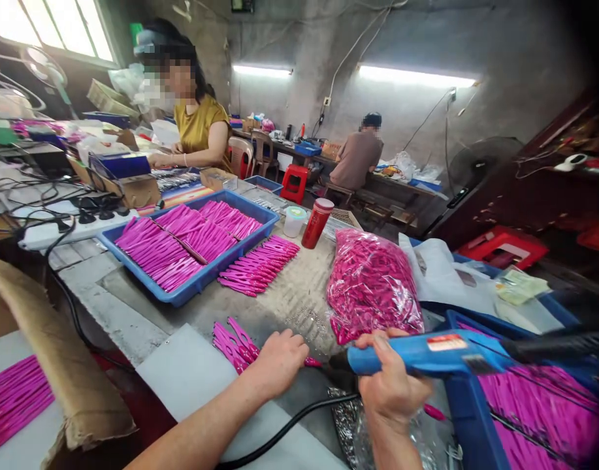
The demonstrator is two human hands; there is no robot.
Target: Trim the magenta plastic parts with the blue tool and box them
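Note:
My right hand [394, 378] is wrapped round a blue electric screwdriver [458, 349], which lies level with its dark nose pointing left. My left hand [282, 359] is closed over a slim magenta plastic piece [313, 361], whose tip pokes out towards the screwdriver's nose. Whether the nose touches that tip I cannot tell. Beside my left fingers, several magenta pieces with oval openings [233, 343] lie side by side on the table. Behind my right hand stands a clear bag of small magenta parts [372, 284].
A blue tray [176, 298] of magenta pieces stands at the left, beside a laid-out row [259, 264]. A red bottle [317, 223] and white tub [294, 222] stand behind. Another blue bin [468, 418] is at right. A black cable [299, 418] crosses the front. Two people sit further back.

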